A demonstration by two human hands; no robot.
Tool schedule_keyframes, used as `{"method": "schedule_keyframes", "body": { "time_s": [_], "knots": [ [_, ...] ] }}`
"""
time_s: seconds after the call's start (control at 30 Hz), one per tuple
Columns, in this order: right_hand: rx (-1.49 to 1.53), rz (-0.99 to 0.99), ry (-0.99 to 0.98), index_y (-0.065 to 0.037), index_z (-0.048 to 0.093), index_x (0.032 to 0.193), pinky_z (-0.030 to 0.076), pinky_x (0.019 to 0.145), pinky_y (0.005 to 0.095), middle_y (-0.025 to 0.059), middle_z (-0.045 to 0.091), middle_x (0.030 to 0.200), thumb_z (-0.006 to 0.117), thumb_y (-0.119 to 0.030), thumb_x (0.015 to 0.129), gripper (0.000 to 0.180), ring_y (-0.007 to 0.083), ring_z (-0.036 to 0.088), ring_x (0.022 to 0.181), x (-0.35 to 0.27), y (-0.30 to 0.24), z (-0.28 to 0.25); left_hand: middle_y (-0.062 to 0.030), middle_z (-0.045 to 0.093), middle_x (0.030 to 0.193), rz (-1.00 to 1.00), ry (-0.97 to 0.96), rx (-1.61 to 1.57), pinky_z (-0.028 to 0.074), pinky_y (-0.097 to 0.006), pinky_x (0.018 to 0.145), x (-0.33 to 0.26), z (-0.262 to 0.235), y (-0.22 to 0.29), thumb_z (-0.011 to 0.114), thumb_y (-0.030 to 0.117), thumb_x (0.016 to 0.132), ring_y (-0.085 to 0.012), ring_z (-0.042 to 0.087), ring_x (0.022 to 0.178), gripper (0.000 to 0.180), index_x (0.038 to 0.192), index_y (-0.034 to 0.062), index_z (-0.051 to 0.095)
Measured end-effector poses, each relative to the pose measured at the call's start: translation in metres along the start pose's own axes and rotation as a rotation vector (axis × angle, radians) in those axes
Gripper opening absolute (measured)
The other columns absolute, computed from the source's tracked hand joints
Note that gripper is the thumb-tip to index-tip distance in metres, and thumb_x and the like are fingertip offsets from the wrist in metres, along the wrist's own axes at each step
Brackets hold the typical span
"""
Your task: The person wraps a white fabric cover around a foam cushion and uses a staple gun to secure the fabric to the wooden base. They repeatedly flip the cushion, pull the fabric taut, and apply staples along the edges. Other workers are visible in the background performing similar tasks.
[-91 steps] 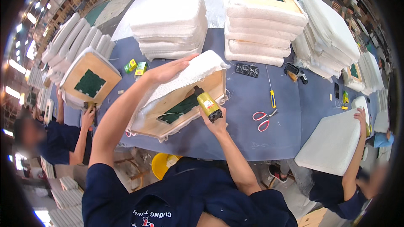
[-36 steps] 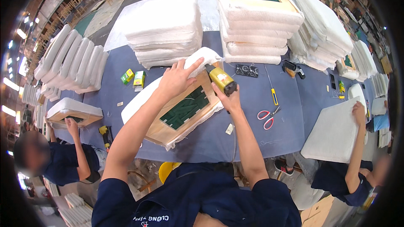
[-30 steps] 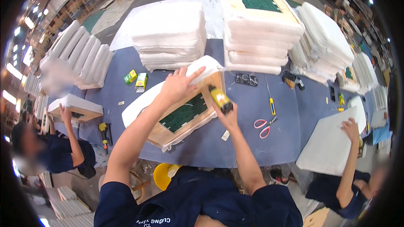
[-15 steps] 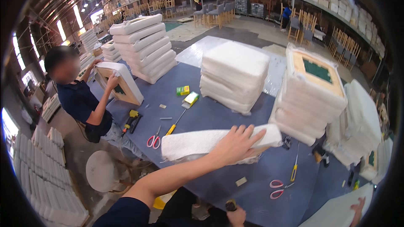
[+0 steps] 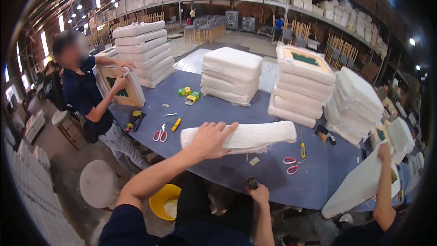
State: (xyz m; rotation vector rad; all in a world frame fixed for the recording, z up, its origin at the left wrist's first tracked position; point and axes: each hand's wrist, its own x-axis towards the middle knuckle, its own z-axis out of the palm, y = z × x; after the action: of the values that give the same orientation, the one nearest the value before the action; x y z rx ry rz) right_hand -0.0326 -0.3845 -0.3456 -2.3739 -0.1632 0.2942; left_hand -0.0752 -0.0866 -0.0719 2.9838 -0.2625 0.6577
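Note:
A white padded seat cushion (image 5: 261, 133) lies across the blue-grey table in front of me, its long side towards me. My left hand (image 5: 210, 140) grips its left part, fingers apart over the upper edge. In my right hand (image 5: 260, 193), closed near the table's front edge, is a dark tool (image 5: 251, 183) with a rounded end; its kind is hard to make out. That tool is apart from the cushion. Red-handled scissors (image 5: 291, 165) and a yellow-handled screwdriver (image 5: 302, 149) lie right of the cushion; another pair of scissors (image 5: 160, 133) lies to its left.
Stacks of white cushions (image 5: 231, 75) stand along the table's far side. A co-worker (image 5: 91, 91) at the left handles a wood-backed cushion (image 5: 129, 93). At the right, another person's arm (image 5: 385, 187) holds a white panel (image 5: 353, 187). A yellow bucket (image 5: 159, 202) stands below the table edge.
My left hand has shifted from the cushion's right part to its left part. My right hand still holds the dark tool. The view has swung, showing more of the person at the right.

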Motion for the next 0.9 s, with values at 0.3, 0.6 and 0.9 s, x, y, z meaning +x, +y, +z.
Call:
{"method": "schedule_keyframes", "body": {
  "time_s": [0.3,0.6,0.9],
  "knots": [
    [0.826,-0.268,0.174,0.005,0.072,0.106,0.053,0.073,0.0312,0.0042,0.073,0.087,0.090,-0.019,0.091,0.033,0.0106,0.064,0.079,-0.034,-0.027,-0.017,-0.0206,0.073,0.122,-0.122,0.011,-0.011,0.058,-0.052,0.092,0.003,-0.026,0.001,0.085,0.048,0.079,-0.0429,0.072,0.108,0.085,0.150,0.0096,0.058],
    [0.725,-0.560,0.348,0.004,0.075,0.109,0.058,0.075,0.0356,0.0157,0.078,0.091,0.090,-0.022,0.088,0.037,0.0208,0.075,0.078,0.022,-0.115,-0.041,-0.0251,0.062,0.149,-0.102,-0.331,-0.125,0.049,-0.047,0.113,0.070,-0.034,-0.028,0.074,0.050,0.094,-0.0425,0.062,0.134,0.082,0.162,0.0102,0.048],
    [0.727,-0.541,0.347,0.006,0.075,0.108,0.060,0.076,0.0374,0.0176,0.079,0.089,0.089,-0.020,0.087,0.036,0.0272,0.079,0.079,0.063,-0.142,-0.011,-0.0117,0.038,0.174,0.075,-0.631,-0.691,0.021,-0.038,0.133,0.172,0.022,-0.065,0.030,0.046,0.117,-0.0271,0.034,0.160,0.066,0.172,0.0090,0.031]
  ]
}}
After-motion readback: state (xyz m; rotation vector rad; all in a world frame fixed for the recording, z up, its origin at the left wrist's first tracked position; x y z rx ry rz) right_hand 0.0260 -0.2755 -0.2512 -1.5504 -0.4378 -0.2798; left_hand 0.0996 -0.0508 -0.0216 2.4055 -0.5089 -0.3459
